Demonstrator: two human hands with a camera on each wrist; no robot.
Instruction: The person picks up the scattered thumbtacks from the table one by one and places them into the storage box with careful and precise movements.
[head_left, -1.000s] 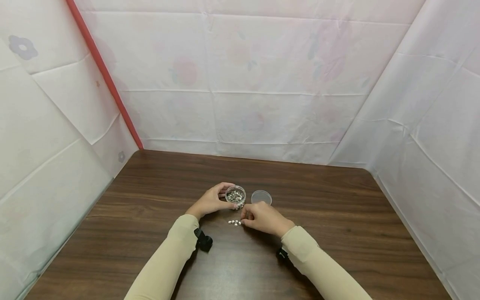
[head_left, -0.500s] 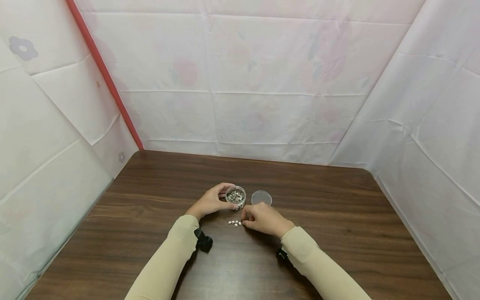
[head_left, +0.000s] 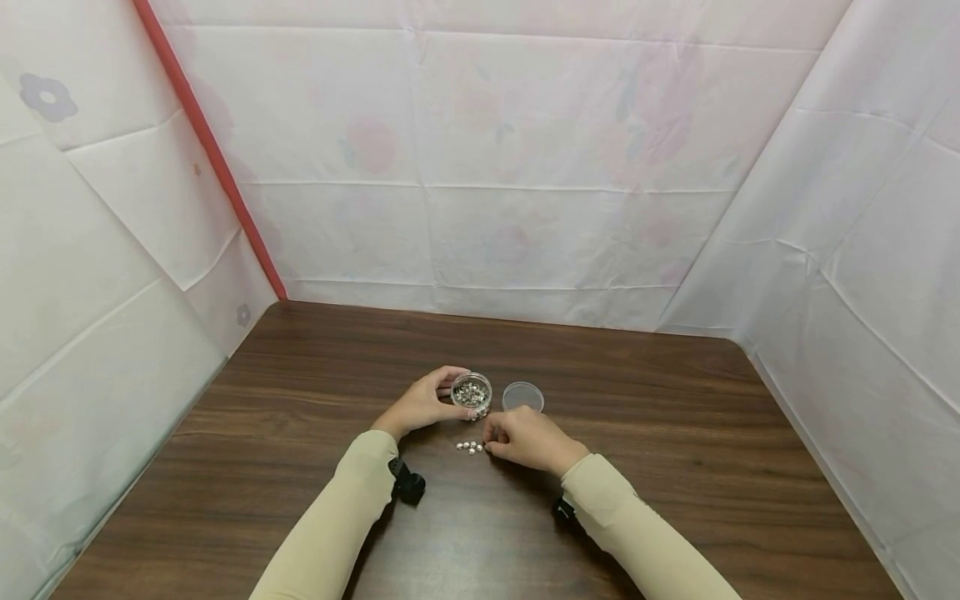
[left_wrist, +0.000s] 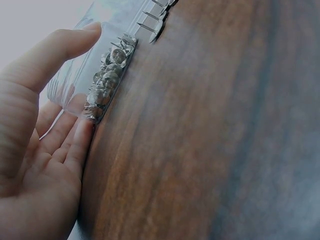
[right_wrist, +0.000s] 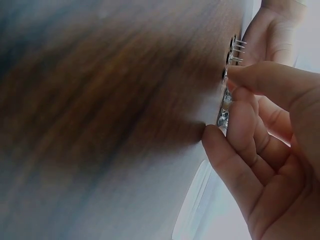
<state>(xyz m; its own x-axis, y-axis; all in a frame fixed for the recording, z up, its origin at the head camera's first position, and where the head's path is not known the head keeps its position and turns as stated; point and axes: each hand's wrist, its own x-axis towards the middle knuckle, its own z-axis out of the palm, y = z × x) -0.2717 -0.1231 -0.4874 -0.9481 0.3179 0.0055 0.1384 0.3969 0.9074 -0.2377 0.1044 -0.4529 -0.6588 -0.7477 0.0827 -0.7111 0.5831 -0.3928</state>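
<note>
In the head view my left hand (head_left: 423,406) grips a round clear plastic jar (head_left: 472,410) from its left side. Silver thumbtacks (left_wrist: 106,77) lie heaped inside it. In front of the jar a small group of thumbtacks (head_left: 470,447) sits on the table, points up. At the right end of that group is my right hand (head_left: 531,437), its fingers bent. The right wrist view has its thumb and index fingertips close together at a thumbtack (right_wrist: 224,75), whose edge shows past the thumb; the fingers hide most of it. Another fingertip rests on the table.
A round clear lid (head_left: 522,394) lies right of the jar, just behind my right hand. The dark wooden table (head_left: 637,375) extends around both arms, with fabric walls (head_left: 480,233) at its back and sides.
Almost nothing differs. My right fingertips have shifted very slightly beside the thumbtacks; my left hand and the jar stay in place.
</note>
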